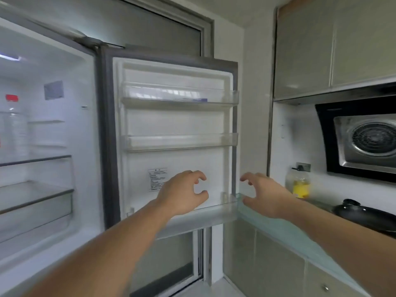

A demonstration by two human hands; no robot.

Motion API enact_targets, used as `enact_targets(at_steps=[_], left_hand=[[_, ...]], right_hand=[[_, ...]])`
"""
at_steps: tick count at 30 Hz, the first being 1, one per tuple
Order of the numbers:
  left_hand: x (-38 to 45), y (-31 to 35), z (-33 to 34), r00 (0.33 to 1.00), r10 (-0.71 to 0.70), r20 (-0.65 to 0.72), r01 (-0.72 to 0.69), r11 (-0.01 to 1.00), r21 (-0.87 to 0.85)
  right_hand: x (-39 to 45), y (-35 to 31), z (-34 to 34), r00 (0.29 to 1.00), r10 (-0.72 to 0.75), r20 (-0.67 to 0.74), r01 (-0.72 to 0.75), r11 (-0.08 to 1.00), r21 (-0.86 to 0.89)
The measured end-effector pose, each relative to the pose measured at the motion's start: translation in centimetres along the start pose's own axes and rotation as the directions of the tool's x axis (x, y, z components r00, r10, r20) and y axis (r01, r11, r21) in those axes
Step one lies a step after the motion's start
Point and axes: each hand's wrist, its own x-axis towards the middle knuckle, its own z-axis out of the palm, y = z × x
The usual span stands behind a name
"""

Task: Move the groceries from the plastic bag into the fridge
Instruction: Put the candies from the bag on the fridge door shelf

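The fridge [49, 146] stands wide open on the left, lit inside, with glass shelves [36, 195]. A clear bottle with a red cap [12, 125] stands on an upper shelf. The open fridge door [177, 125] faces me, with three clear door bins. My left hand [184, 192] hovers in front of the door's lower panel, fingers loosely curled, holding nothing. My right hand [263, 195] reaches past the door's right edge above the lowest bin [203, 217], fingers spread and curved, also holding nothing. No plastic bag or groceries are in view.
A pale green counter [285, 234] runs along the right wall, with grey cabinets below and above. On it sit a black pan with a lid [364, 215] and an oil bottle [301, 183]. A range hood [364, 142] hangs above.
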Motion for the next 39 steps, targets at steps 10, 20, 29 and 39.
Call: enact_targets(at_steps=[10,20,29,39], left_hand=[[7.8,14.4,12.9,0.916,0.385,0.115,-0.354,0.908,-0.223],[10.1,26.2,24.0,0.670,0.719,0.184,-0.596,0.669,-0.444],[4.1,39.1,30.5,0.418,0.874,0.248,-0.700,0.484,-0.525],[-0.9,50.2,36.6,0.396,0.838,0.377,-0.686,0.542,-0.485]], right_hand=[[-9.5,14.8,-5.7,0.865,0.483,-0.134,-0.500,0.851,-0.161],[-20.3,20.3,-8.1,0.534,0.777,-0.333,-0.845,0.479,-0.237],[-32.6,23.8,-10.1,0.284,0.875,-0.393,-0.955,0.220,-0.201],[-43.4,33.8,-11.4,0.162,0.928,-0.337,-0.986,0.161,-0.029]])
